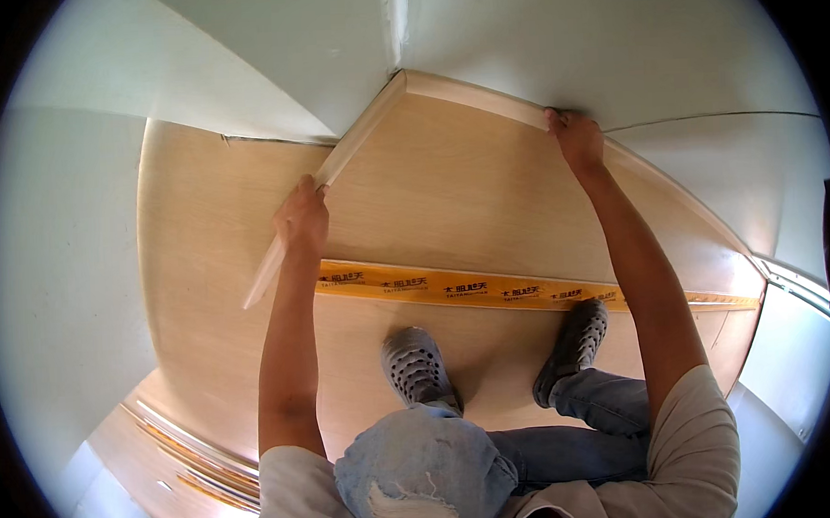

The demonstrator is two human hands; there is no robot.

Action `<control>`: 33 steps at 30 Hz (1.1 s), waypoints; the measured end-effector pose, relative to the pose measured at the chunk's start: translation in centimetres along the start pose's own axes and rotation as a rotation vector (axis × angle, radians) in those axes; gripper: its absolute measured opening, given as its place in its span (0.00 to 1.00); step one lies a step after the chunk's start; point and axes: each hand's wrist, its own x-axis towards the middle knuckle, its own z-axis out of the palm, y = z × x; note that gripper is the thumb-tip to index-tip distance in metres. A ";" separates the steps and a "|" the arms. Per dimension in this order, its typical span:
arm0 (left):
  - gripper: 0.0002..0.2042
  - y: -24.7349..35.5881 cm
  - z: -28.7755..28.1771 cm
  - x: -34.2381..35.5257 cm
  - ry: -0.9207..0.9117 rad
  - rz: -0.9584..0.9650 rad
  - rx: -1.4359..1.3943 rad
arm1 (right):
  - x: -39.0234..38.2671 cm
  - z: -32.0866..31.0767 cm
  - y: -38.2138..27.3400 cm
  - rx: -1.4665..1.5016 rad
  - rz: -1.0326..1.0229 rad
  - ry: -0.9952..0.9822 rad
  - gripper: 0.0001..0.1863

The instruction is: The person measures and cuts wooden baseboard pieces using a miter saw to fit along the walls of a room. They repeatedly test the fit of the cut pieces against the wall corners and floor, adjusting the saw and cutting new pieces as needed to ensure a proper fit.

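My left hand [304,216] is closed around a pale wood-coloured trim strip [365,124], which runs diagonally from the lower left up to a corner against the pale walls. A second pale strip [468,96] meets it there and runs down to the right along the wall's foot. My right hand [575,138] grips this second strip where it meets the wall, its fingertips partly hidden. Both strips border a light wood-look board surface [458,192] under me.
A long yellow printed strip [435,289] lies across the board by my shoes [415,361]. Several long narrow strips [197,454] lie at the lower left. Pale walls [582,43] surround the board, with a metal-edged panel [799,353] at the right.
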 end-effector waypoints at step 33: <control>0.15 5.4 -1.3 3.4 -0.147 -0.030 0.044 | -0.1 6.7 -19.1 1.125 -0.248 -0.358 0.16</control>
